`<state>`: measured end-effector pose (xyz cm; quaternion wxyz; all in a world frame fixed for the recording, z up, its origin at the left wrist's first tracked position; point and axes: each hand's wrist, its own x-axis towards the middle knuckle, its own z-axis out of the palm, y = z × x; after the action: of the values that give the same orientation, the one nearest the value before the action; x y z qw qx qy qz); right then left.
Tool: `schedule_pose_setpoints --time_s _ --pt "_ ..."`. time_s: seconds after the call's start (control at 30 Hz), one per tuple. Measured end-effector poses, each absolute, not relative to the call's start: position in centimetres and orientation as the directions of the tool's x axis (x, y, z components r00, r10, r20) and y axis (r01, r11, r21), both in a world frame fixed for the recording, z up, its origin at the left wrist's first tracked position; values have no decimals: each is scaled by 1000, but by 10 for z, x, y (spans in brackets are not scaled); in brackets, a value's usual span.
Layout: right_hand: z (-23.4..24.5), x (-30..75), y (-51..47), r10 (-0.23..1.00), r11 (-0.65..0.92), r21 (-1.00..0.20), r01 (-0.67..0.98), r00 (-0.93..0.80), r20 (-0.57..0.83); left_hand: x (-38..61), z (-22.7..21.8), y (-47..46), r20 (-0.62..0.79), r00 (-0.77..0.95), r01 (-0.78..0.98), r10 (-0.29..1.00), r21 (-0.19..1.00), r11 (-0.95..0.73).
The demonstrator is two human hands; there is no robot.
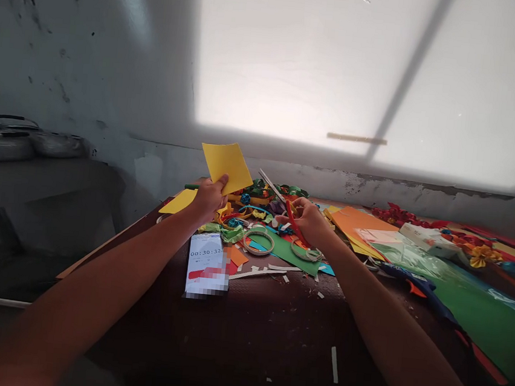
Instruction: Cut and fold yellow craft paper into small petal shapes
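My left hand (211, 199) is closed on a sheet of yellow paper (224, 164), the thumb pressed on its face, held up above the table. In my right hand (308, 221) is a pair of scissors (289, 208) with red handles, its blades pointing up and left toward the paper's right edge. Blades and paper are apart. Below the hands lie two rolls of tape (259, 242), a green sheet of paper (292, 252) and a heap of coloured paper scraps (237, 215). Another yellow sheet (178, 202) lies behind my left wrist.
A phone (207, 267) showing a timer lies on the dark table (243, 337) near my left forearm. At the right are orange paper (364, 221), a large green sheet (478, 305) and red paper decorations (401, 214). Metal pots (57, 144) stand on a ledge at left.
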<state>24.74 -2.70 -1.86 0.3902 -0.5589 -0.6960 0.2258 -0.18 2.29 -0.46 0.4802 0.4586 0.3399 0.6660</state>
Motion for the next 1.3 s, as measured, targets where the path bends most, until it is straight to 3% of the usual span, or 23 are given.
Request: schedule_pose_setpoints --time_s 0.1,0.17,0.37,0.9,1.3 --pt "-25 238 -31 937 226 -906 359 -335 100 0 -3 21 284 -120 -372 951 875 -309" --pt "-30 234 -35 878 178 -939 295 -478 16 0 -2 19 289 -123 -398 949 862 -314" --pt "-38 233 -34 725 99 -989 107 -688 -1 3 -1 17 299 -132 -452 945 831 -326" --pt "-44 240 -27 744 188 -970 151 -667 41 1 3 14 293 -143 -483 945 813 -325" --pt "-41 241 -26 750 136 -983 125 -662 20 0 3 15 313 -141 -439 939 831 -342"
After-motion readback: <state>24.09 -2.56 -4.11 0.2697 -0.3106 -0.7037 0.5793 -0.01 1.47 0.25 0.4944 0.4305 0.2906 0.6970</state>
